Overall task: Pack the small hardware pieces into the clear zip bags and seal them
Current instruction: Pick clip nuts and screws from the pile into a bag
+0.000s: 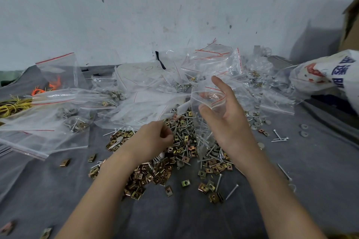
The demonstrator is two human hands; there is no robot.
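a clear zip bag [208, 114] with a red stripe at its mouth is held upright by the right hand [227, 120], the thumb pressed on the near face below the opening and the fingers spread behind it; the mouth is held open. long silver screws and pale grey washers can be seen gathered in the bottom of that bag, which hangs down to touch the pile of hardware [174, 163]. the pile is spread on a grey cloth [194, 217] and is made up of brass-coloured clip nuts [149, 176], screws [184, 137] and grey washers [179, 163]. the left hand [153, 137] is lowered onto the far left part of the pile with its fingers curled inward; whether any pieces are pinched in it cannot be told. single clip nuts and screws are scattered around the pile's edge, and a few loose screws [279, 138] and washers [303, 126] lie well apart on the right. behind the pile a heap of zip bags [147, 103] is piled against the marked white wall [136, 15], some flat and empty, some holding hardware. yellow cord [11, 105] and orange cord [54, 84] are seen at the far left, partly under bags. a white printed sack [330, 72] and the corner of a cardboard box [352, 25] are seen at the right edge.
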